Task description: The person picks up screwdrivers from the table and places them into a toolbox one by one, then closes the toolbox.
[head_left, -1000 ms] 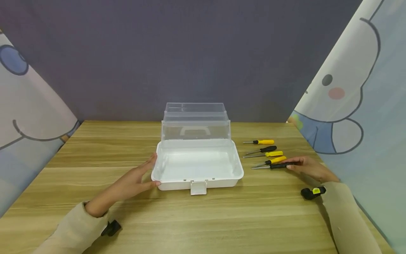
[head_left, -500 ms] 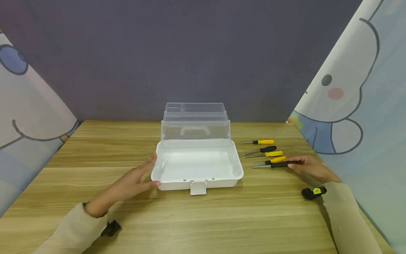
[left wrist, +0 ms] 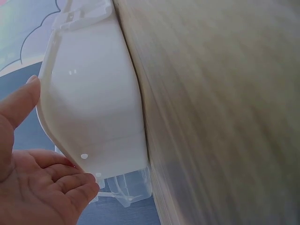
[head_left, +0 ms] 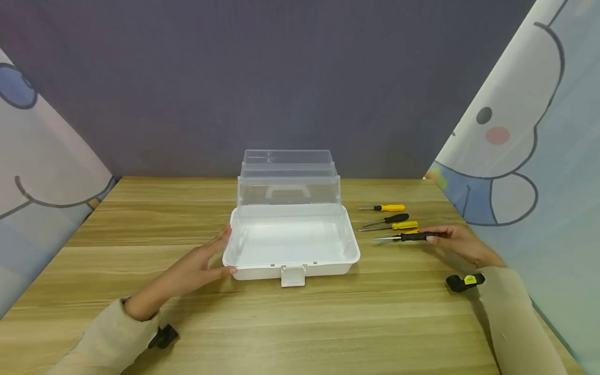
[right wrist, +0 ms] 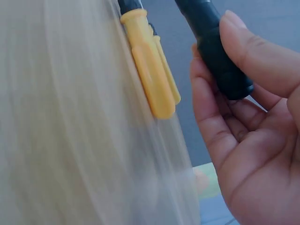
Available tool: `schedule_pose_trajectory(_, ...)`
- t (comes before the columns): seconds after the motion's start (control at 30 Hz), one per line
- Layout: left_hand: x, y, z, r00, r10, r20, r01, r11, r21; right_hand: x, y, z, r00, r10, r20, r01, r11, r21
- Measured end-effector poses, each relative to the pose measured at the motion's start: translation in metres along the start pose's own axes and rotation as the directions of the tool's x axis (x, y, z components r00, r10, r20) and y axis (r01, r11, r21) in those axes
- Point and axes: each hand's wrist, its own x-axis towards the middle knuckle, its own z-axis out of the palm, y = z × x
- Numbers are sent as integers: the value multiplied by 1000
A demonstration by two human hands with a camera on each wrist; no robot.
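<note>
My right hand (head_left: 461,247) pinches a screwdriver (head_left: 412,237) by the end of its black handle, thumb against fingers. In the right wrist view, this black handle (right wrist: 220,61) is raised off the table, apart from a yellow-handled screwdriver (right wrist: 152,70) lying beside it. The head view has the held screwdriver overlapping that yellow one, its shaft pointing left. My left hand (head_left: 197,268) rests on the left end of a white toolbox (head_left: 323,271), fingers relaxed. In the left wrist view the thumb touches the toolbox rim (left wrist: 44,93) and the fingers lie by its corner.
The toolbox's clear lid (head_left: 290,182) stands raised at the back, and its front latch (head_left: 292,277) hangs down. Right of the box lie a yellow screwdriver (head_left: 392,208), a black-handled one (head_left: 397,218) and another yellow one (head_left: 404,225). A dark wall (head_left: 290,78) closes off the back.
My right hand has lifted the black-handled screwdriver slightly off the table, so it now covers more of the yellow one behind it. The left hand has stayed on the toolbox.
</note>
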Motion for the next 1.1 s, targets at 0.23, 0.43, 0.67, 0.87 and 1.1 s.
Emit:
schedule_pose_trajectory(0.23, 0, 3, -2, 1000, 4, -4, -4, 1000, 7, 5, -9, 2, 999, -33, -28, 33, 999, -24)
schedule_pose_trajectory(0.43, 0, 4, -3, 1000, 6, -7, -6, 1000, 7, 6, -17, 5, 998, 10, -62, -11, 1000, -19)
schedule_pose_trajectory(0.67, 0, 2, -3, 1000, 1, 0, -1, 1000, -2, 8, -23, 8, 996, 15, -84, -11, 999, 43)
schedule_pose_trajectory(0.87, 0, 2, -2, 1000, -8, 0, 8, 1000, -1, 14, -25, 11, 997, -17, -70, 23, 996, 83)
schedule_pose_trajectory(1.1, 0, 2, 0, 1000, -5, 6, 5, 1000, -6, 15, -25, 11, 999, -21, -44, 27, 991, 134)
